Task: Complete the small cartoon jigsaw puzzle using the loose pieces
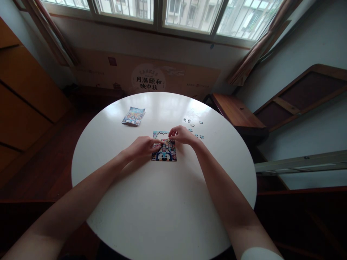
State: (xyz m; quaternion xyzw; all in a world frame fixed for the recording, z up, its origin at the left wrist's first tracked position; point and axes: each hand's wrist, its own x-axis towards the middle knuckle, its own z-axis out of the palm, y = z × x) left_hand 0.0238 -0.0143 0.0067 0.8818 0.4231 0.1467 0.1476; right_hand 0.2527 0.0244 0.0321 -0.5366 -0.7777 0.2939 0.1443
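A partly assembled jigsaw puzzle with a blue cartoon face lies near the middle of the table, with a gap in its upper part. My left hand reaches over its left side, fingers stretched out and the fingertips on the pieces. At the puzzle's upper right edge, my right hand is closed in a pinch. Whatever sits between those fingertips is too small to make out. Several loose puzzle pieces are scattered on the table beyond and to the right of my right hand.
A round white table carries everything. On its far left lies a printed packet with colourful artwork. Past the table's right edge stands a wooden bench or low table. Windows and a printed banner are at the back.
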